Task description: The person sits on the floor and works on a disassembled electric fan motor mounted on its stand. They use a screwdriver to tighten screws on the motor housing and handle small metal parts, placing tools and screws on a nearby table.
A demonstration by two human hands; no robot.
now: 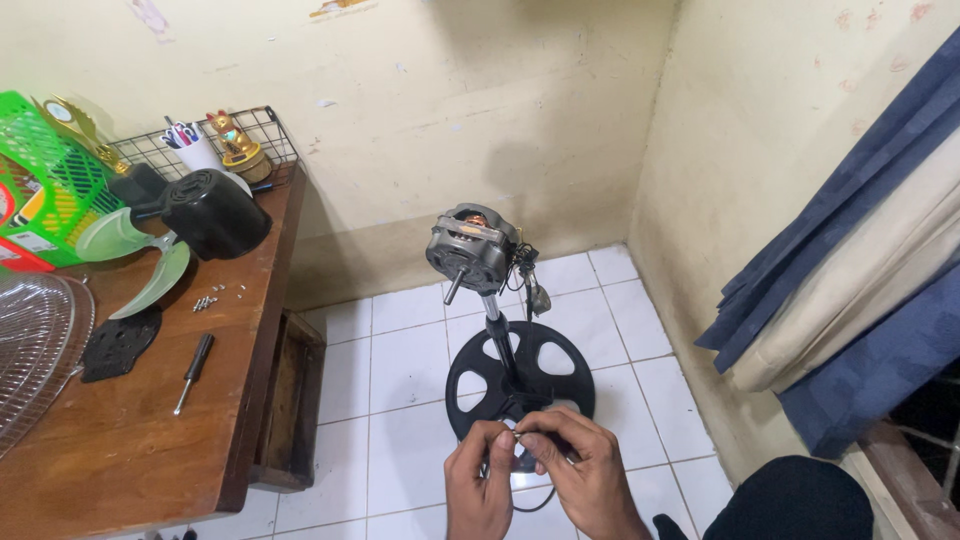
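Both hands, left hand (480,478) and right hand (580,470), pinch a thin wire (516,433) together above the black fan base (470,385). The bare motor (470,246) stands behind; a screwdriver (193,372) lies on the table (130,440).

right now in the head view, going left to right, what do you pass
green basket → black motor cover → bare fan motor → blue curtain

Black fan base (520,375), grey motor (470,248), green basket (50,180), brown table (130,440), white tiled floor (400,400), navy-and-cream curtain (860,290).
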